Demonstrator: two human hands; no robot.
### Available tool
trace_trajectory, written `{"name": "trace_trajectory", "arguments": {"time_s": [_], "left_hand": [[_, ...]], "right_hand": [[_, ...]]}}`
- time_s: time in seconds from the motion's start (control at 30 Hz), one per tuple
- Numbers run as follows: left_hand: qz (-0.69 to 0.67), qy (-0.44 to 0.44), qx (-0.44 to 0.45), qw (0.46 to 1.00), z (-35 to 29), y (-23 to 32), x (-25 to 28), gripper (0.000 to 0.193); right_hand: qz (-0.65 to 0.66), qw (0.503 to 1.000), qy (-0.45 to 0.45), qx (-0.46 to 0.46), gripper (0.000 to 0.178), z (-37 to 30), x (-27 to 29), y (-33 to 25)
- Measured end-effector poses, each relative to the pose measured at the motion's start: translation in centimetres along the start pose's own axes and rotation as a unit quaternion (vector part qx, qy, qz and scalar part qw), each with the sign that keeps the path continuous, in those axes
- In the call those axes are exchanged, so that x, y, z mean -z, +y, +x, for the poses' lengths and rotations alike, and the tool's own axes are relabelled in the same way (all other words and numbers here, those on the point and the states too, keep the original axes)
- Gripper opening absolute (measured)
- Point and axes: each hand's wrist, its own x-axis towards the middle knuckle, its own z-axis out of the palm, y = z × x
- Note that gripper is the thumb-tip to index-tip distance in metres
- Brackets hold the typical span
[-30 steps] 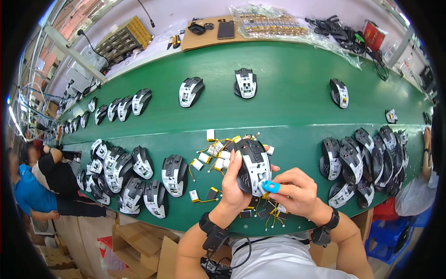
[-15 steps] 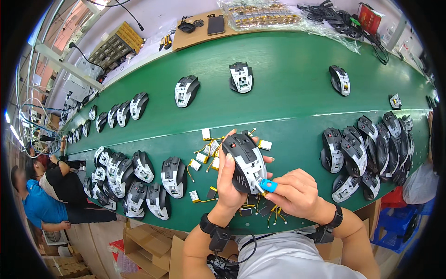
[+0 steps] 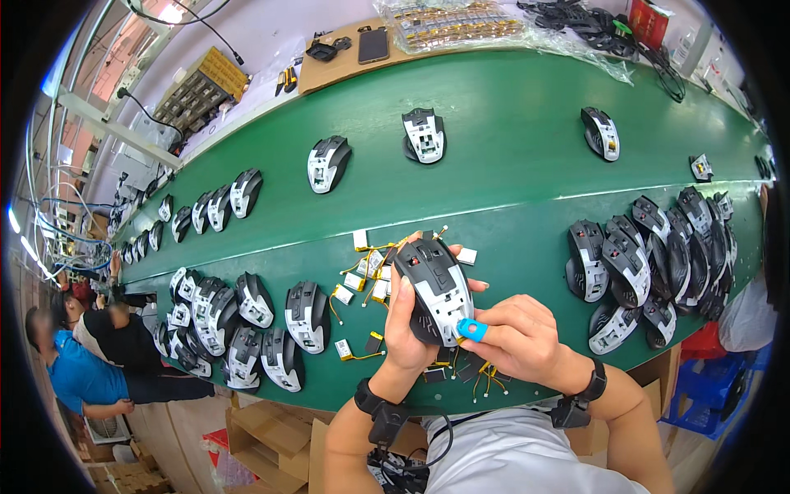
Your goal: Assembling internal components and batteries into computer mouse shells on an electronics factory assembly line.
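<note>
Blk/wht mouse [image 3: 440, 284] x1 — hands [image 3: 409, 333] [image 3: 525, 340] x2

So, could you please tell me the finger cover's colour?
The finger cover is blue, best seen in the head view.

A phone [image 3: 374, 47] lies on cardboard [image 3: 336, 72] — red box [image 3: 649, 22] farther right.

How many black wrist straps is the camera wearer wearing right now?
2: the left strap is on the wrist of the left hand, which holds a mouse; the right strap is above the right hand's wrist cuff area. Neither looks hidden.
</note>
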Motion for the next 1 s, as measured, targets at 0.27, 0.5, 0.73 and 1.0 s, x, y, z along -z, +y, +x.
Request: {"name": "trace_trajectory", "arguments": {"time_s": [0.27,0.5,0.73,1.0], "left_hand": [[0.097,0.002,-0.007,0.995,-0.8,-0.4,0.9,0.059],[0.02,0.005,-0.016,1.0,-0.5,1.4,0.1,0.052],[-0.057,0.063,0.058,0.995,-1.1,0.8,0.2,0.042],[-0.023,0.046,0.057,0.997,-0.3,-2.0,1.4,0.042]], "right_hand": [[0.005,0.996,-0.019,-0.083,0.029,0.6,0.0,0.5],[0.03,0.997,-0.058,-0.028,0.028,1.3,0.9,-0.7],[-0.014,0.999,-0.025,0.03,0.025,0.7,0.8,0.2],[-0.018,0.998,-0.059,-0.034,0.027,0.9,2.0,-1.6]]}}
